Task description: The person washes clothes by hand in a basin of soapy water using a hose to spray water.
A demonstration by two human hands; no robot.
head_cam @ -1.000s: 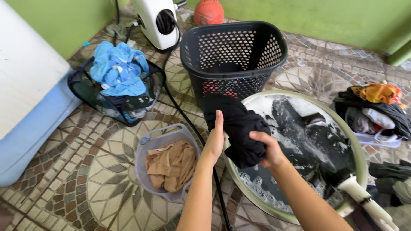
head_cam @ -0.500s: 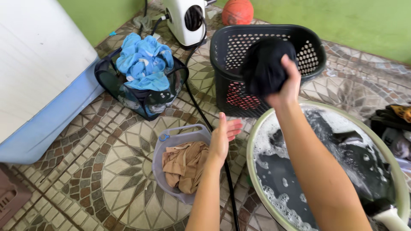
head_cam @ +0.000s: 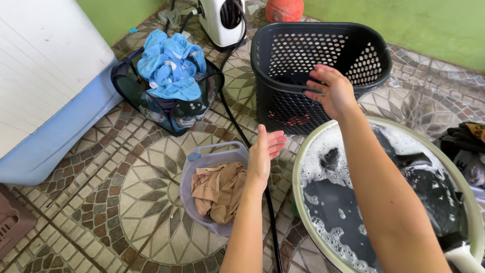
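My right hand hovers empty, fingers spread, over the near rim of a black perforated laundry basket. A dark garment lies inside that basket, partly hidden by its wall. My left hand is open, palm turned sideways, above the floor between a small lilac basket of tan cloth and a large pale-green basin. The basin holds soapy water with dark clothes soaking in it.
A dark mesh hamper piled with blue cloth stands at the left. A white and blue machine fills the far left. A black hose crosses the tiled floor. A white appliance, an orange ball and clothes lie around.
My right hand lifted the wrung dark garment from above the basin, carried it over the black basket and let it go. My left hand came off the garment and opened.
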